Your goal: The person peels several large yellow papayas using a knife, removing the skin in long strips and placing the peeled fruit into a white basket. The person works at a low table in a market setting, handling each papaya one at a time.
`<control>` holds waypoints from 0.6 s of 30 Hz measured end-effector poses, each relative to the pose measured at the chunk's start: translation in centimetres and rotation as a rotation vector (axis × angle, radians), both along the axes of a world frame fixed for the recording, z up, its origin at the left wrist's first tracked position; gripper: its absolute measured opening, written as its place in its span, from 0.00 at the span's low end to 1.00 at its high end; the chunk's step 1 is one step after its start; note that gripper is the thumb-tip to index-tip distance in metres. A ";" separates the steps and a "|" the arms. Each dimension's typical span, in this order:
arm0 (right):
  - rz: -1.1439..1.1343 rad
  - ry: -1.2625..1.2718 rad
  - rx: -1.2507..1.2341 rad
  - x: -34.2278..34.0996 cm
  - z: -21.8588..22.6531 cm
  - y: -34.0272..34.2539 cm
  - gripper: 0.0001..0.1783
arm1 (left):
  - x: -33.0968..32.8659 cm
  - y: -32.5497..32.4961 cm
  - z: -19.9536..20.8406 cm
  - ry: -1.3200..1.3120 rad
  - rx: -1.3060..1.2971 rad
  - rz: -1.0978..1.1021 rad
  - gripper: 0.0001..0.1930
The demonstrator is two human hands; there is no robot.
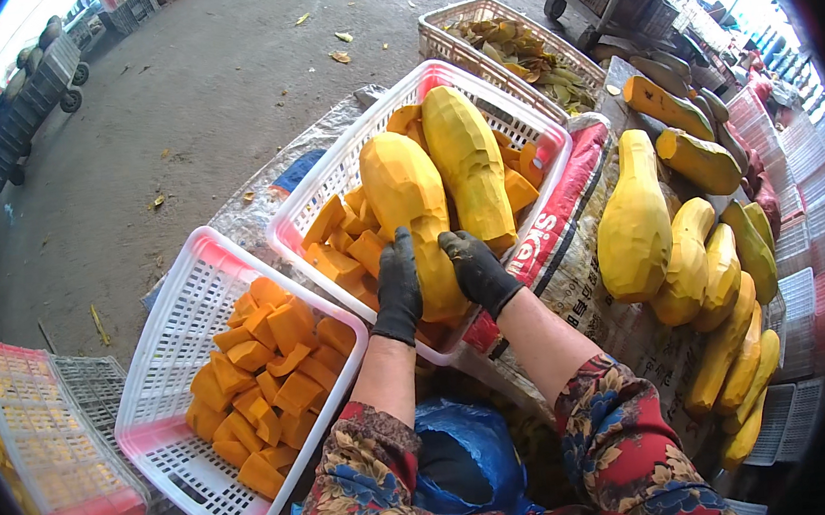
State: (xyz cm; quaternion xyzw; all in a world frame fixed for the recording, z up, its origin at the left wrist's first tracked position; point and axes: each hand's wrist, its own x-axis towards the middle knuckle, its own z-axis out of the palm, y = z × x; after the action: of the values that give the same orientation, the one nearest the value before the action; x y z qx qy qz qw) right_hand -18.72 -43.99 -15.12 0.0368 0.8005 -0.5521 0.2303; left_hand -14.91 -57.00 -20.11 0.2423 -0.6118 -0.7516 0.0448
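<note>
My left hand and my right hand, both in dark gloves, are closed round the narrow near part of a long peeled pumpkin. It lies over a white and pink plastic crate, its thick end pointing away from me. Beside it on the right rests a second peeled pumpkin, yellow with flat peel marks. Under and around both are orange pumpkin chunks. To the left, another white crate holds more cut pumpkin chunks. My fingertips are partly hidden by the pumpkin's sides.
On a printed sack sheet at the right lie several peeled pumpkins, with unpeeled ones beyond. Behind stands a crate of peelings. Stacked crates border the left. Loaded carts stand across the concrete floor.
</note>
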 end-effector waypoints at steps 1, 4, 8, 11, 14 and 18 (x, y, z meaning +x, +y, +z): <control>-0.059 -0.048 -0.134 0.2 0.1 0.2 0.22 | -0.2 -0.1 -0.3 0.023 0.108 0.000 0.21; -0.101 -0.131 -0.352 0.6 0.7 0.6 0.23 | -0.3 -0.4 -0.4 0.096 0.473 0.022 0.24; -0.094 -0.024 -0.244 1.1 2.8 -0.7 0.22 | 0.7 -0.4 1.5 0.109 0.927 -0.041 0.27; -0.048 0.164 -0.391 1.6 5.6 -2.0 0.28 | 1.2 -0.3 3.7 0.246 1.151 -0.108 0.33; 0.122 0.160 -0.306 3.0 7.7 -3.0 0.44 | 1.0 -0.6 5.2 0.405 1.135 -0.132 0.38; 0.243 0.354 -0.059 3.3 8.7 -3.0 0.50 | 0.9 -0.8 6.2 0.416 1.218 -0.157 0.37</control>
State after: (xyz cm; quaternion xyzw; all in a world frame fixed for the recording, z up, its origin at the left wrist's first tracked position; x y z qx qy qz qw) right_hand -15.42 -46.94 -6.43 -0.1643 0.8104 -0.5414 0.1520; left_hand -13.97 -57.78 -13.96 0.0283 -0.0704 -0.9964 -0.0381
